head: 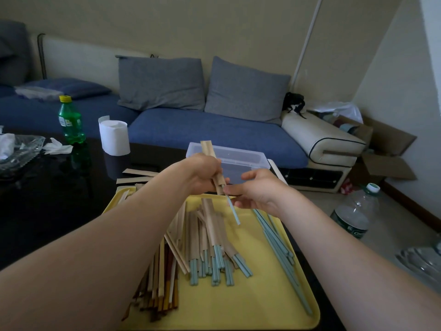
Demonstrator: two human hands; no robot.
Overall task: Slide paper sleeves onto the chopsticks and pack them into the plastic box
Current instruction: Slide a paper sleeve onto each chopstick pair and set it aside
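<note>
Above a yellow tray [274, 314] on the dark bench, the left hand [205, 174] gripped a brown paper sleeve [207, 148], fingers curled round it. The right hand [259, 189] pinched a blue chopstick [235, 212], its tip at the sleeve's lower mouth. A misaimed push could crumple or tear the paper, or the thin stick might slip free. The plastic box [238, 156] stood just behind the hands.

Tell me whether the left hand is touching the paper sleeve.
Touching. The head view shows the left hand with fingers wrapped round the paper sleeve, gripping its lower part.
</note>
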